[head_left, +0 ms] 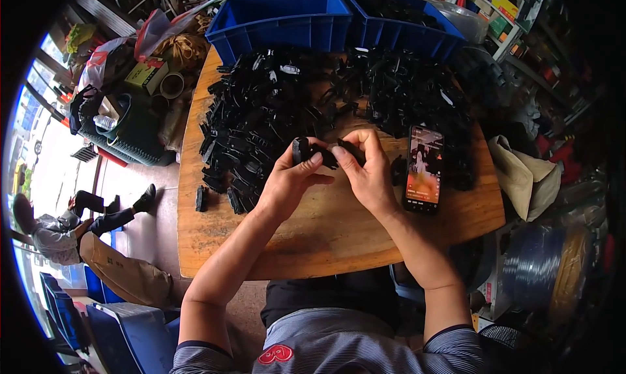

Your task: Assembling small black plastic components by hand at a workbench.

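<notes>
Over the middle of the wooden table (pixel 313 237), my left hand (pixel 284 186) pinches a small black plastic part (pixel 300 150) between thumb and fingers. My right hand (pixel 373 179) is closed on another black plastic part (pixel 353 150), its thumb pointing toward the left hand. The fingertips of both hands are close together, with dark pieces between them; whether these pieces are joined I cannot tell. A large heap of similar black parts (pixel 248 113) lies beyond and left of my hands. Another heap (pixel 417 90) spreads at the far right.
Right of my hand lies a phone (pixel 425 172) with a lit screen. Behind the heaps stand an open blue bin (pixel 277 31) and a second blue bin (pixel 407 35) holding dark parts. At left, a person (pixel 62 234) sits near a brown sack (pixel 117 266). Wire spools (pixel 538 266) stand at right.
</notes>
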Tool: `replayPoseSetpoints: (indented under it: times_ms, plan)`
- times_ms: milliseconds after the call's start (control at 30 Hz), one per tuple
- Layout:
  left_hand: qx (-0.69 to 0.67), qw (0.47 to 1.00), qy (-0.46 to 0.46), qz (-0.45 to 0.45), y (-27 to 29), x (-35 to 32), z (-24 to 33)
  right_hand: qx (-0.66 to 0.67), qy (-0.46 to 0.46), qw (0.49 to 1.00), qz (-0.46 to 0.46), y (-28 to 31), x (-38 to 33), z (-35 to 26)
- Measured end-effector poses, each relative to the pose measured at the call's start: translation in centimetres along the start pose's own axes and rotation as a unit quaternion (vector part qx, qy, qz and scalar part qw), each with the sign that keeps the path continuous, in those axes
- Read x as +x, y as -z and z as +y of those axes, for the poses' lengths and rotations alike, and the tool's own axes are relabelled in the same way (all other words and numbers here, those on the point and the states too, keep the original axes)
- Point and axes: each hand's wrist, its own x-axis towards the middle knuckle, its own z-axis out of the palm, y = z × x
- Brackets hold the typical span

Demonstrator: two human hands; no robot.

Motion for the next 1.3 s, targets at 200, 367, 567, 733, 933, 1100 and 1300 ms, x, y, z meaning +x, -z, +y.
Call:
replayPoseSetpoints:
  times_ms: [200,367,567,733,933,1100,1300]
  plan:
    - [-0.066,0.994,0.0,-0.081,0.6,-0.1,0.6,0.099,-0.053,0.993,-0.028,0.3,-0.2,-0.7]
    - [0.128,0.986,-0.044,-0.098,0.9,-0.2,0.5,0.264,-0.17,0.948,-0.047,1.0,0.1,-1.0]
    - [0.24,0.967,-0.053,-0.063,0.6,-0.8,1.1,0.333,-0.187,0.92,-0.09,1.5,0.0,-0.7]
    - [0.209,0.974,-0.087,-0.031,0.7,-0.7,0.4,0.318,-0.186,0.922,-0.115,1.2,-0.2,-0.9]
    - [0.321,0.935,-0.142,-0.048,1.3,-0.8,0.9,0.384,-0.294,0.861,-0.158,1.9,0.2,-0.5]
    - [0.401,0.897,-0.172,-0.069,1.5,-1.1,1.3,0.403,-0.341,0.819,-0.226,2.2,0.0,0.1]
    - [0.205,0.976,-0.023,-0.068,0.7,-1.2,1.4,0.272,-0.152,0.942,-0.126,0.0,-0.2,-1.7]
